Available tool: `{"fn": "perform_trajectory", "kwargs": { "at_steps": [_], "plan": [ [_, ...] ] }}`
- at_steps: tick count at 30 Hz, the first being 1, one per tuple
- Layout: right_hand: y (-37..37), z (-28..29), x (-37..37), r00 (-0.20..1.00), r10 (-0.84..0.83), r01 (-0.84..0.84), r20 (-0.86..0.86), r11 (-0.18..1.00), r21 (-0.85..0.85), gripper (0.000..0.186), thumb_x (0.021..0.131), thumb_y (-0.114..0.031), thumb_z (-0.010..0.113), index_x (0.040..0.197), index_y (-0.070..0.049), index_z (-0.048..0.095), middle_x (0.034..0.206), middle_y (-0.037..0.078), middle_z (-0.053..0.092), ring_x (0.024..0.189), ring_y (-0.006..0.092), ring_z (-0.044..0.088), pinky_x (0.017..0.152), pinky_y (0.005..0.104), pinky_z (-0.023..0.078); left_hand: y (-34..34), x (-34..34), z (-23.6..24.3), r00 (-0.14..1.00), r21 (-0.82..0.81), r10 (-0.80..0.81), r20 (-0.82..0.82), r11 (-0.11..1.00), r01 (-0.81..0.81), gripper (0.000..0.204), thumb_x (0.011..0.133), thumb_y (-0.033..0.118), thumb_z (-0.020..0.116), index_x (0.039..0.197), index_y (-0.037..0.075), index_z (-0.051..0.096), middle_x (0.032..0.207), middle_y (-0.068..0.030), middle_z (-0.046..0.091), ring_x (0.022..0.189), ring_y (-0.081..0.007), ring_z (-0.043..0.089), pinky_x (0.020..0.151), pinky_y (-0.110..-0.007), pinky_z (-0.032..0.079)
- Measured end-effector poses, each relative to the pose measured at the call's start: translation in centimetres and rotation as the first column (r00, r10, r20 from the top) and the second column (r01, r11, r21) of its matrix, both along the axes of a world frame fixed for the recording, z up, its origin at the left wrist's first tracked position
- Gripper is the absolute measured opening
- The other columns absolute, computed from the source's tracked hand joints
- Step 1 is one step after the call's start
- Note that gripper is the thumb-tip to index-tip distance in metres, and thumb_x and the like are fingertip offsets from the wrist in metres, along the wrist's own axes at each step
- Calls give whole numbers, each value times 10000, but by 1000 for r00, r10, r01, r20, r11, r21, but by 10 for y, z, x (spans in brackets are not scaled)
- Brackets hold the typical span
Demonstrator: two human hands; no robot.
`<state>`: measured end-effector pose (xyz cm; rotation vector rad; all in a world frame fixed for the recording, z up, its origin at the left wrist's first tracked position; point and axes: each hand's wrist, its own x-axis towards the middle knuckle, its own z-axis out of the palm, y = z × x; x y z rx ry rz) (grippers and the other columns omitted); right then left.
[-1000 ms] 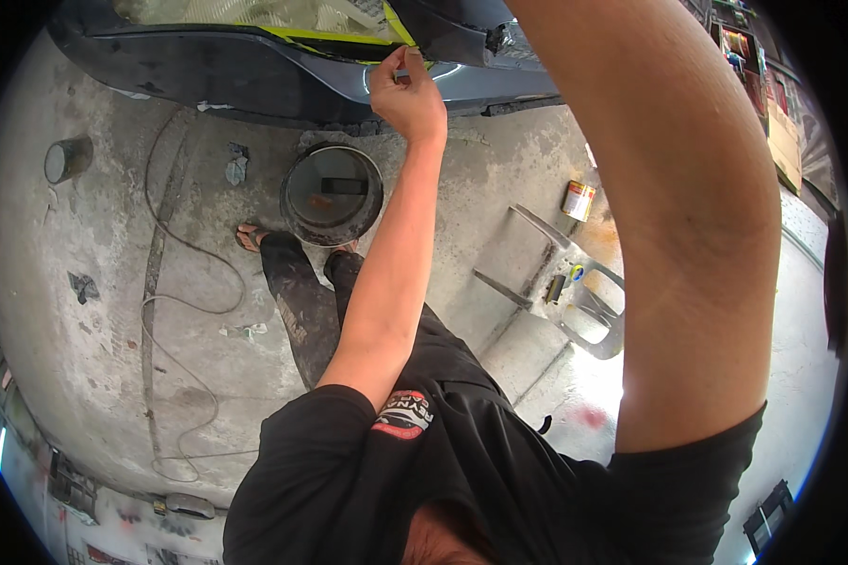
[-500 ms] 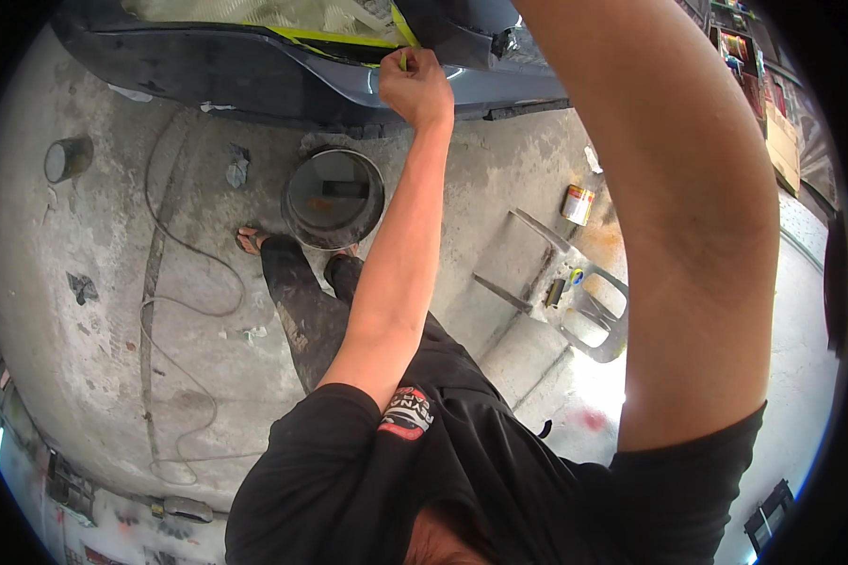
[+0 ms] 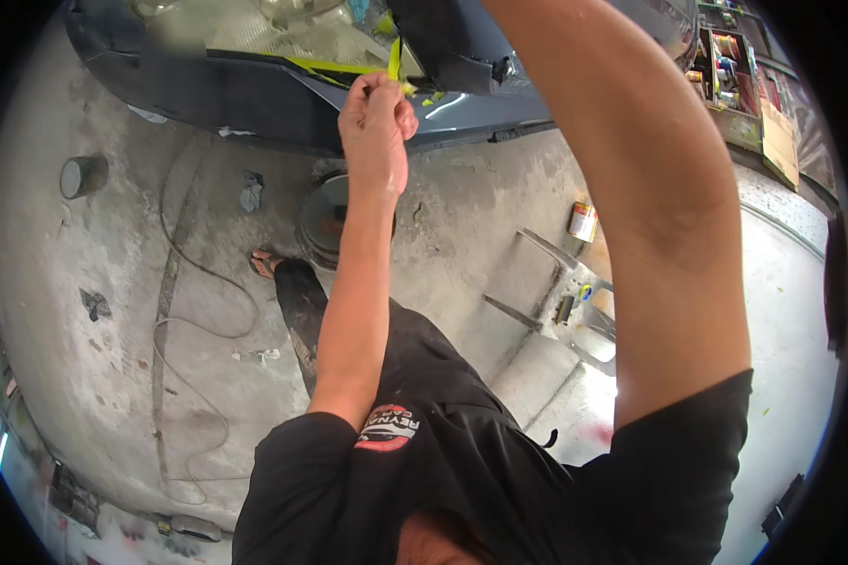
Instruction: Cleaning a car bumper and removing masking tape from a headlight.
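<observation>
My left hand (image 3: 372,132) pinches a yellow tape strip (image 3: 395,58) at the lower right corner of a clouded headlight (image 3: 245,28) on a car's front. More yellow tape (image 3: 320,66) runs along the headlight's lower edge, above the dark grey bumper (image 3: 188,94), and small crumpled bits of it sit beside my fingers. My right arm (image 3: 631,141) reaches up past the headlight's right side and out of the top of the picture, so that hand is hidden.
A black bucket (image 3: 325,226) stands beside my feet under the bumper. A hose (image 3: 245,330) snakes over the floor on the left near a metal can (image 3: 83,177). To the right are a paint tin (image 3: 582,219), a low stool (image 3: 561,292) with small items, and a shelf of cans (image 3: 725,66).
My left hand has moved left and down from the corner, and a longer tape strip now stands up from its fingers. The right arm has shifted left with the view.
</observation>
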<state>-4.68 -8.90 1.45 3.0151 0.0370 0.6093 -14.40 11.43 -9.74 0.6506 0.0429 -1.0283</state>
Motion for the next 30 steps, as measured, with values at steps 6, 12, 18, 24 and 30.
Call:
{"fn": "perform_trajectory", "kwargs": {
  "at_steps": [6,12,18,24,30],
  "plan": [
    [-3,-2,4,862,-114,57,494,990,130,312,898,-92,532,1159,65,465,1119,288,522,1087,455,488,970,499,391,52,51,41,983,-185,82,164,981,-51,164,901,117,459,1001,8,528,884,-82,533,695,-157,484,602,-311,405],
    [-22,-3,18,525,-550,320,650,835,448,227,946,-119,478,1074,68,460,1036,345,529,963,504,516,897,536,411,49,103,37,879,-246,401,258,907,-342,292,928,217,369,1004,6,555,1312,-255,561,1232,-395,538,1058,-545,427],
    [-21,-4,20,611,-618,445,495,785,432,236,967,-179,470,1025,50,463,1013,308,551,985,481,522,892,537,401,-12,85,12,708,100,203,677,927,-361,285,852,84,755,1035,67,537,800,-35,592,647,-112,549,586,-284,483],
    [-18,-4,20,630,-574,441,523,819,368,254,983,-207,454,1054,36,479,1051,285,546,1031,463,515,965,543,362,-51,53,-21,120,39,38,992,813,-581,308,761,138,815,992,26,644,819,-83,614,705,-230,594,648,-349,498],
    [-15,-4,20,634,-589,460,501,808,368,268,985,-202,444,1087,43,485,1079,284,545,1067,458,513,1004,546,351,-52,56,-25,46,51,-32,998,857,-512,190,780,152,787,912,81,670,830,-92,631,729,-280,630,615,-380,498]
  ]
}}
